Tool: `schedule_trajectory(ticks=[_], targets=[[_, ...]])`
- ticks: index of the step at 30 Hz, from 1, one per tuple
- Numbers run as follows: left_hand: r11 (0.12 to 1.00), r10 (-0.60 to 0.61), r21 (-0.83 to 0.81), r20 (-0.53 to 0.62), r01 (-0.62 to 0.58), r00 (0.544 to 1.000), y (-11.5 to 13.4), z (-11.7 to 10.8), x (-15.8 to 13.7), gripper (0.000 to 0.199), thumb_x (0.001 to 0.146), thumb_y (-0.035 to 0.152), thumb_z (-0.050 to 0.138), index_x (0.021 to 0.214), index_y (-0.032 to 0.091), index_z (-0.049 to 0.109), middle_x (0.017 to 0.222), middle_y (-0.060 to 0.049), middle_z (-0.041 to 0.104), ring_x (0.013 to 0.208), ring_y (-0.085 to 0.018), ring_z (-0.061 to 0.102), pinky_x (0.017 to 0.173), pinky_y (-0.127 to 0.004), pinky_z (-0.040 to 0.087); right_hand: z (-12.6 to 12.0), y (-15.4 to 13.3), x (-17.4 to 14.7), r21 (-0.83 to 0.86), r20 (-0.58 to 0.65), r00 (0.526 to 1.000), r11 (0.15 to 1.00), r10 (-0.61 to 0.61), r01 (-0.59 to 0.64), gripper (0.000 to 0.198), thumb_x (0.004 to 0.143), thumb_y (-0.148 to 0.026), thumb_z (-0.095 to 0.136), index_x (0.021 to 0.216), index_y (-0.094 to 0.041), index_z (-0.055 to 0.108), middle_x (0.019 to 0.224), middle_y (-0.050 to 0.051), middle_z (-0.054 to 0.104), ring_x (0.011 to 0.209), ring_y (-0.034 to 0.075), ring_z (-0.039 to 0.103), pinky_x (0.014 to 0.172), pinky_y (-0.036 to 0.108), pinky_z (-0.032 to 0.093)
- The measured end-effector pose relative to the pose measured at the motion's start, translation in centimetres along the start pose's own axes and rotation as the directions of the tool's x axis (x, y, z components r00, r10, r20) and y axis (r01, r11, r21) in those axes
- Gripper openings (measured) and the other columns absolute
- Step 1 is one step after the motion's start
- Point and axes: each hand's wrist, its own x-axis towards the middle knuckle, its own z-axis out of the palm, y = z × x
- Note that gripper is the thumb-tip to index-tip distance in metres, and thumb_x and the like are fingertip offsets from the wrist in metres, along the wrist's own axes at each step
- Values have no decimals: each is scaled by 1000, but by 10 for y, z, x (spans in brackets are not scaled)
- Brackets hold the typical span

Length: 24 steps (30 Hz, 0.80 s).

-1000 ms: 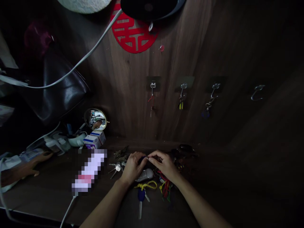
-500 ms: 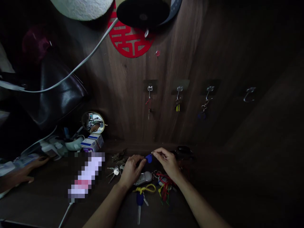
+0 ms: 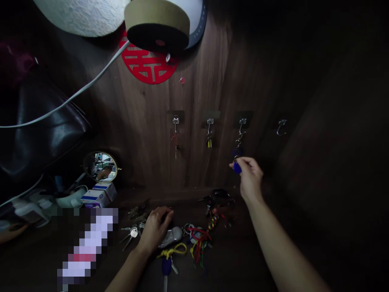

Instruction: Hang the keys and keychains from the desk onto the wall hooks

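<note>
My right hand [image 3: 251,178] is raised off the surface, fingers pinched on a blue key fob [image 3: 237,167]. It hangs close below a key ring with a dark blue piece [image 3: 237,148] on the third hook [image 3: 242,123]; whether they touch I cannot tell. Low among the keys is my left hand [image 3: 156,227], loosely curved, thumb apart from the fingers, with nothing visible in it. Beside it lie a silver car key fob [image 3: 172,236] and a bunch of keys [image 3: 133,232]. A blue-headed key [image 3: 166,265] with a yellow cord [image 3: 172,251] is nearer me.
Keys hang from the first hook [image 3: 175,121] and second hook [image 3: 210,121]; the fourth hook [image 3: 282,123] is bare. A black key fob [image 3: 221,194] and red braided cords [image 3: 200,241] lie on the surface. At left are a round mirror [image 3: 100,167], boxes [image 3: 97,196] and a white cable [image 3: 82,88].
My right hand has carried the blue key fob up from the surface towards the third hook. The left hand no longer touches the fob and stays low. The view has shifted right.
</note>
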Motion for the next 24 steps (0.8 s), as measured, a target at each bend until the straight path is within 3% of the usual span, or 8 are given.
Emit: schedule_trajectory(ticks=[5,10,16,24], targets=[[1000,-11,13,9,11,1000,3,-1,0,30,86,38,42,73,21,62,74,-3,68,72,-19,61,70,-29,44,8,-30,47,-9,-57,993,995,-102,102,12,67,-26,65,68,-18,57,55,-5,59,50,10,59,52,21,46],[1000,-6,8,8,6,1000,4,-2,0,30,86,38,42,73,20,62,73,-3,68,70,-19,61,69,-29,44,19,-44,70,-60,-67,993,994,-96,92,9,68,-22,64,65,-17,57,51,-5,57,45,9,57,44,18,44],[1000,1,8,6,-1,1000,2,-2,1,29,86,37,43,73,21,63,73,-3,68,70,-18,61,67,-28,44,24,-34,77,-151,-52,998,988,-33,25,9,68,-19,63,62,-15,56,50,-4,58,43,8,56,40,16,40],[1000,8,16,-4,-8,1000,-1,-1,0,27,86,37,44,73,21,62,73,-2,67,71,-18,62,69,-27,44,16,-9,62,-155,-30,999,988,15,-20,16,66,-29,64,63,-16,56,51,-4,59,46,8,57,42,15,39]])
